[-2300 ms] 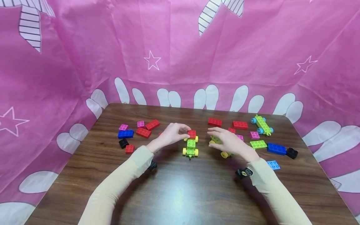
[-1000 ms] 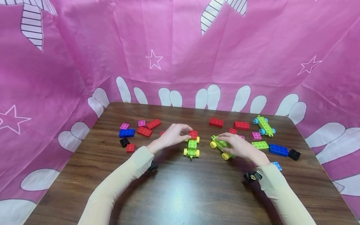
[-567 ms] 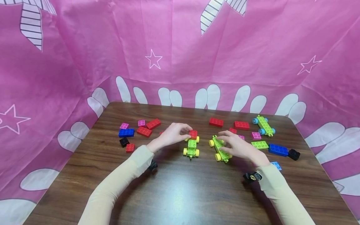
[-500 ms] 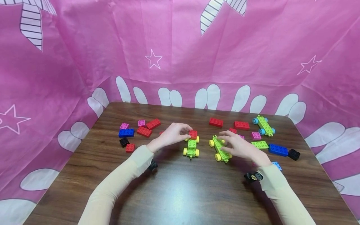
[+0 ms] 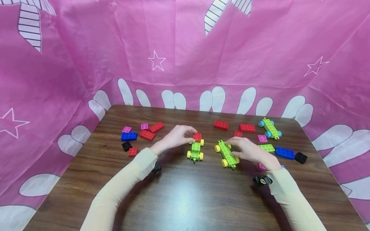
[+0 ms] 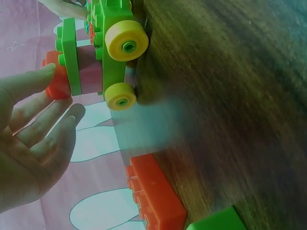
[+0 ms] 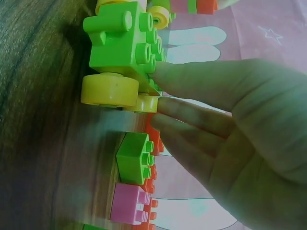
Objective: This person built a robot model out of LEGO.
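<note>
My left hand [image 5: 177, 139] holds a small red brick [image 5: 197, 137] between thumb and fingers. This brick sits on top of a toy car [image 5: 195, 147] with a green base, yellow wheels [image 6: 126, 40], a pink brick [image 6: 90, 69] and a green plate [image 6: 70, 56]. To the right lies a second green car base [image 5: 226, 154] with yellow wheels, standing at a slant on the table. My right hand [image 5: 246, 148] rests at its right side, fingers loosely extended; the right wrist view shows the thumb against its studs. Part of that base is hidden by the hand.
Red, pink, blue and black bricks lie at the left, among them a blue brick [image 5: 128, 136]. At the right are another green base [image 5: 270, 128] with blue wheels, a blue brick [image 5: 285, 153], a black brick [image 5: 301, 157] and red bricks. A pink curtain stands behind the table [image 5: 179, 202].
The right hand has turned the yellow-wheeled base more lengthwise and set it flatter on the table, then drawn slightly right. The left hand stays at the red brick.
</note>
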`<state>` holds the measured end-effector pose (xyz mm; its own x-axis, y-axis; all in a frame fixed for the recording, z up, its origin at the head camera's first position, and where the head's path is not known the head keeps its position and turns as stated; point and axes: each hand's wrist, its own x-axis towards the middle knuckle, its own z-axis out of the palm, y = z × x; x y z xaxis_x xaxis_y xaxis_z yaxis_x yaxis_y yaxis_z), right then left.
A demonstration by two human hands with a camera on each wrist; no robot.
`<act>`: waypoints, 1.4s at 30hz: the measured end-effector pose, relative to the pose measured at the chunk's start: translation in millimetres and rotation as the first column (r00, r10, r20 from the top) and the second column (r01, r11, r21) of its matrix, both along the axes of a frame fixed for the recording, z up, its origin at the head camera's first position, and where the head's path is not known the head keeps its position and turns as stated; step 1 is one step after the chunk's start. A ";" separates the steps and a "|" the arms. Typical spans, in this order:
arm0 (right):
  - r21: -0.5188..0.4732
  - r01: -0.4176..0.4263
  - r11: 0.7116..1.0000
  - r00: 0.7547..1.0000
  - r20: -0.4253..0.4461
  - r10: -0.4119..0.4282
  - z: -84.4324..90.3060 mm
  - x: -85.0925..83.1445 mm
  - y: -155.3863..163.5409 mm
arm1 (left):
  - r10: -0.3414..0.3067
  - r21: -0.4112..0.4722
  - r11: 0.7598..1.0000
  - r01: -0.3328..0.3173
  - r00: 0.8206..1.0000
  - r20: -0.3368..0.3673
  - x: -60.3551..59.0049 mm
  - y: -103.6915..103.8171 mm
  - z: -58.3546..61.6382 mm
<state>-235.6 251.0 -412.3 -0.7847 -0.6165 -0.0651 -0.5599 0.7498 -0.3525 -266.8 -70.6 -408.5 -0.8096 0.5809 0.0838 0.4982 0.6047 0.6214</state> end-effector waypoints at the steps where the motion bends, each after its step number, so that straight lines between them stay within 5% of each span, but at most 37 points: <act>1: 0.000 -0.002 1.000 1.000 0.002 0.002 -0.2 -0.3 0.2 | -0.002 -0.001 1.000 0.002 1.000 -0.004 -0.5 -0.5 0.0; 15: -0.004 0.061 0.998 0.998 0.000 -0.061 -4.4 0.1 -8.2 | 0.046 0.004 0.999 -0.046 0.999 0.019 -14.3 -5.3 2.7; 42: -0.047 0.019 0.999 0.999 -0.045 -0.022 -12.6 1.5 -36.5 | 0.145 -0.056 0.988 -0.147 0.989 -0.033 -50.7 -3.9 5.3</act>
